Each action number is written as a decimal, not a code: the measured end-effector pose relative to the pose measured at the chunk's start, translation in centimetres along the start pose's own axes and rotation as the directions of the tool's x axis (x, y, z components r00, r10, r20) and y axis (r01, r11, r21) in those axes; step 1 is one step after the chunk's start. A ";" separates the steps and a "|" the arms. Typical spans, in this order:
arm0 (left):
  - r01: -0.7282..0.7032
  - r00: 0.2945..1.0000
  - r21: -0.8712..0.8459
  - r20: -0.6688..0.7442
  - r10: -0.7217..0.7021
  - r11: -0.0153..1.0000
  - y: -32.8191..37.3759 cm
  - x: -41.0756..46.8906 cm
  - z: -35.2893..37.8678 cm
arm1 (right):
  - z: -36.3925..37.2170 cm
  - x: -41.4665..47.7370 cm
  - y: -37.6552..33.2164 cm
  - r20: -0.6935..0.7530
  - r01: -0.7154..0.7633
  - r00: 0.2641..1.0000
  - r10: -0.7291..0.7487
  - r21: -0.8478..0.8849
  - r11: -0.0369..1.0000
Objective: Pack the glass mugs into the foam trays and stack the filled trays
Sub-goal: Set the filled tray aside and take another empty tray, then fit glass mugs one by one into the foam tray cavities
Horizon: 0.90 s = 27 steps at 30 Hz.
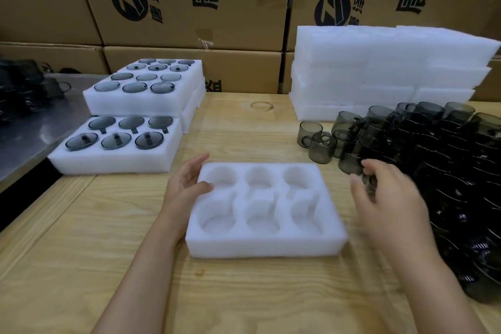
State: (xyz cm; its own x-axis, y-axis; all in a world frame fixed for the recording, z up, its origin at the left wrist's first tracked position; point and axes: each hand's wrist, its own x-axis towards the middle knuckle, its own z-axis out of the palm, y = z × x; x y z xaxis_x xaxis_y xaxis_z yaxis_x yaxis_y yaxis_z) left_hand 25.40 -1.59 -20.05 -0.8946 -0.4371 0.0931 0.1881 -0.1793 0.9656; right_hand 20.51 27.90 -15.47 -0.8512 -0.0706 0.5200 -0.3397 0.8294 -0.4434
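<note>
An empty foam tray (267,245) with six round hollows is laid flat near the middle of the wooden table (81,238). Its left edge is touched by the left hand (185,187), fingers loosely spread, thumb laid on the top face. To its right, a smoky glass mug (371,185) seems to be pinched by the blurred right hand (393,206), beside the crowd of loose mugs (406,130). Filled trays (116,162) are set at far left and blank foam (379,62) is stacked behind.
</note>
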 end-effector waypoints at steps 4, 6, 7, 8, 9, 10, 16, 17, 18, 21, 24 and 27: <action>0.011 1.000 -0.007 -0.003 -0.011 1.000 0.1 0.0 0.0 | 0.6 1.9 -0.3 0.133 -0.076 0.964 0.229 -0.687 0.722; 0.014 1.000 -0.010 0.001 -0.014 1.000 0.0 0.1 0.0 | 1.2 1.9 -0.4 0.123 -0.071 0.962 0.244 -0.747 0.661; 0.013 1.000 -0.013 0.001 -0.013 1.000 0.0 0.1 0.0 | 1.5 1.9 -0.4 0.107 -0.072 0.967 0.232 -0.757 0.650; 0.011 1.000 -0.016 0.001 -0.011 1.000 0.0 0.1 0.0 | 1.7 1.8 -0.4 0.093 -0.076 0.970 0.226 -0.766 0.638; 0.010 1.000 -0.018 0.002 -0.010 1.000 0.0 0.2 0.0 | 1.9 1.9 -0.4 0.085 -0.081 0.969 0.231 -0.776 0.626; 0.009 1.000 -0.017 0.004 -0.009 1.000 0.0 0.2 0.1 | 2.0 1.9 -0.3 0.086 -0.084 0.967 0.239 -0.780 0.621; -0.009 1.000 0.002 0.030 0.009 1.000 -0.1 0.0 0.3 | 2.8 1.7 0.0 0.144 -0.069 0.974 0.175 -0.546 0.835; -0.017 0.999 0.016 0.038 0.016 1.000 -0.1 -0.1 0.3 | 2.7 1.8 -0.1 0.152 -0.077 0.975 0.159 -0.440 0.895; -0.023 0.999 0.028 0.044 0.022 0.999 -0.2 -0.1 0.4 | 2.5 2.1 -0.4 0.164 -0.089 0.976 0.147 -0.319 0.944; -0.025 0.999 0.032 0.045 0.023 0.999 -0.2 -0.1 0.4 | 1.9 3.2 -1.2 0.181 -0.118 0.976 0.118 -0.009 0.993; -0.025 0.999 0.025 0.037 0.024 0.999 -0.1 -0.1 0.3 | 1.0 4.4 -1.6 0.113 -0.099 0.990 0.089 0.089 0.991; -0.017 0.999 0.011 0.032 0.017 1.000 -0.2 -0.2 0.3 | 0.3 5.4 -2.0 0.070 -0.061 0.996 0.053 0.120 0.991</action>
State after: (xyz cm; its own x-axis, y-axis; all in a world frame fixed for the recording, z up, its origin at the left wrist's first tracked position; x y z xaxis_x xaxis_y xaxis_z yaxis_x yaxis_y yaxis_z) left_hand 25.37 -1.18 -20.18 -0.9039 -0.4114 0.1171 0.1989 -0.1620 0.9665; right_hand 16.48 25.69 -11.99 -0.8938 -0.0652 0.4438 -0.3326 0.7600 -0.5583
